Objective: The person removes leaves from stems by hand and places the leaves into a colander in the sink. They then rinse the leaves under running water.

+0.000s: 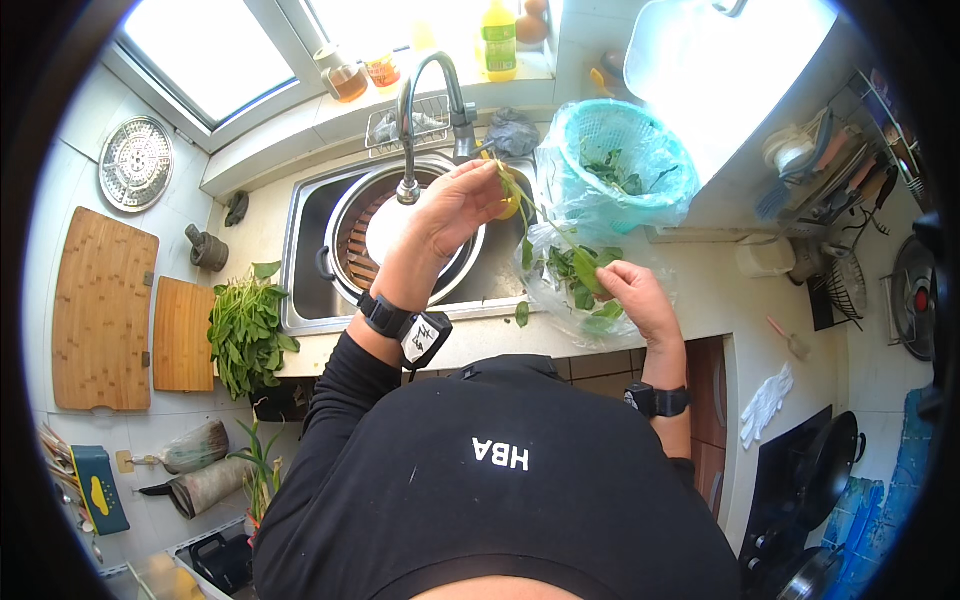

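Observation:
Above the right side of the sink, my left hand (pixel 466 206) pinches the stem end of a leafy green sprig (pixel 586 268). My right hand (pixel 636 298) grips a broad leaf at the sprig's other end, so the stem spans the space between both hands. Beneath the right hand, a clear plastic bag (pixel 551 319) lies on the counter with loose green leaves (pixel 566 266) in or on it. A turquoise plastic basket (pixel 574 139), wrapped in a clear bag, stands behind and holds more greens (pixel 616 172). One loose leaf (pixel 522 314) rests at the sink's front edge.
The steel sink (pixel 298 296) holds a round metal pot (pixel 471 264) with a white round item inside, beneath the faucet (pixel 407 142). A large bunch of greens (pixel 251 330) hangs over the counter's left end. Cutting boards (pixel 105 307) lean at the left wall; a stove (pixel 780 480) sits right.

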A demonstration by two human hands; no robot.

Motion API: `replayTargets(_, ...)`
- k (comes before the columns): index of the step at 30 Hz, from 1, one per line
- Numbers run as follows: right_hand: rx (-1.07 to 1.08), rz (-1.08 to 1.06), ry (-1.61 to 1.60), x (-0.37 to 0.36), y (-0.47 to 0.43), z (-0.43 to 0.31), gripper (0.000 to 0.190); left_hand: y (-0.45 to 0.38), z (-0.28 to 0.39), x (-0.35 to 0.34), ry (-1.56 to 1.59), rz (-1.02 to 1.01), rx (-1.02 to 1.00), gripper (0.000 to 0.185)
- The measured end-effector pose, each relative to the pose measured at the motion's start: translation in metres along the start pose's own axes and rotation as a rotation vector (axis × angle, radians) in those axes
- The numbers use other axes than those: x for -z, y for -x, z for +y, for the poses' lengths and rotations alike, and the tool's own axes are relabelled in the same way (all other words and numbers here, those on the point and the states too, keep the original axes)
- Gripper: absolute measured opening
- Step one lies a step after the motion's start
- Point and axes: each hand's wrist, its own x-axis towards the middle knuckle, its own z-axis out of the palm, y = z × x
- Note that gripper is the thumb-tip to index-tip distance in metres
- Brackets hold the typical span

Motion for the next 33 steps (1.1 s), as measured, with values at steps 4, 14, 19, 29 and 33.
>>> replayTargets(4,-0.011,-0.072,-0.079,-0.003,0.005,-0.006,0.018,0.002,0.000,0.000,0.040,-0.038,-0.038,0.016)
replayTargets(14,0.739,0.444,0.432,-0.018,0.026,-0.047,0.018,0.004,-0.005,0.009,0.070,0.182,-0.111,0.019)
replayTargets(19,1.080,0.511,0.598,-0.020,0.034,-0.067,0.026,0.005,-0.014,0.012,0.014,0.145,-0.161,0.014)
replayTargets(29,1.304,0.371,0.674,-0.025,0.048,-0.091,0.029,0.005,-0.023,0.012,-0.030,0.123,-0.152,0.009)
replayTargets(33,1.234,0.271,0.524,-0.027,0.048,-0.095,0.027,0.006,-0.021,0.010,-0.046,0.112,-0.188,0.016)
